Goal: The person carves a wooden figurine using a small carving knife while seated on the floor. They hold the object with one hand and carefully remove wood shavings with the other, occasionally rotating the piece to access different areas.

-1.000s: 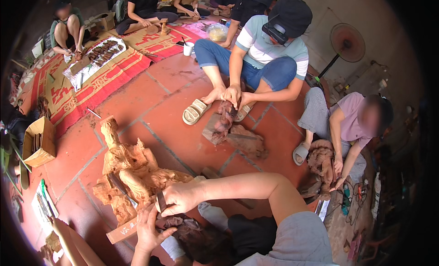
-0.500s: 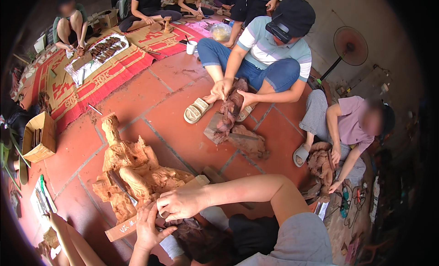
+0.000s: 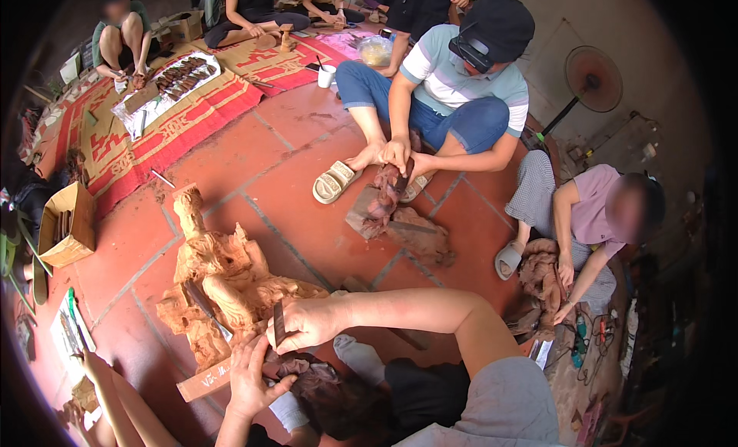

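Note:
My right hand (image 3: 311,324) reaches across from the right and pinches a short, flat, dark brown strip (image 3: 279,322), which stands upright between thumb and fingers. I cannot tell what kind of strip it is. Close below, my left hand (image 3: 250,374) grips the end of a dark brown wood carving (image 3: 307,368) in my lap, its thumb along the near side. The far end of that carving lies in shadow. Just beyond my hands rests a pale orange wooden statue (image 3: 231,282) on the tiles, with a dark, narrow tool (image 3: 201,299) lying against it.
Across from me a person in a dark cap (image 3: 496,28) holds a reddish carving (image 3: 378,209). A person at right works on another carving (image 3: 540,274). A cardboard box (image 3: 68,235) stands left, near a red patterned mat (image 3: 223,93). Another person's forearm (image 3: 115,397) enters lower left.
My right hand has tilted and risen slightly, so the dark strip now shows upright. The left hand stays on the carving. Across from me, the person's hand has moved onto their carving.

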A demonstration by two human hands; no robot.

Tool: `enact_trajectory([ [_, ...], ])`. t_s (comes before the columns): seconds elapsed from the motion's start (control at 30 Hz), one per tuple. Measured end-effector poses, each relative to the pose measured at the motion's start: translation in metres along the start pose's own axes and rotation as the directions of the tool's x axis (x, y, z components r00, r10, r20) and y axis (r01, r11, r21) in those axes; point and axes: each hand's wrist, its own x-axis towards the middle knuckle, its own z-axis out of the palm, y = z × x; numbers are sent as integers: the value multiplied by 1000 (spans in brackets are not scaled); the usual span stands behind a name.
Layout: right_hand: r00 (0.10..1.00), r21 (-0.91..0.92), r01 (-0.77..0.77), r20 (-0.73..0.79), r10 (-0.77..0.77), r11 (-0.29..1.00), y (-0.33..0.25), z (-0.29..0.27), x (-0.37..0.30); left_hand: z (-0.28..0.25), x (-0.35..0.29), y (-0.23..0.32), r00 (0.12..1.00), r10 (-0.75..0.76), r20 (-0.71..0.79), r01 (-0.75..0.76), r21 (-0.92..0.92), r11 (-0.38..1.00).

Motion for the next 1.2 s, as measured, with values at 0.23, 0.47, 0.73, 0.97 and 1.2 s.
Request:
enact_trajectory([
  [0.23, 993, -94, 105, -35, -108, 990, -4, 7, -2, 0, 0, 0, 1000, -1, -2, 1, -8, 1000],
  [0.47, 996, -71, 66, -53, -69, 995, -4, 8, -4, -3, 2, 3, 1000, 4, -21, -4, -9, 1000],
  [0.73, 993, -59, 100, -56, -103, 993, -11, 5, -1, 2, -2, -2, 1000, 13, -23, -13, 1, 1000],
  [0.97, 997, -168, 49, -56, -60, 985, -10, 12, 0, -1, 0, 0, 1000, 14, -8, -14, 1, 1000],
  [1.2, 978, -286, 168, -75, -197, 943, -11, 20, 1, -1, -1, -3, 998, 56, -7, -56, 33, 998],
])
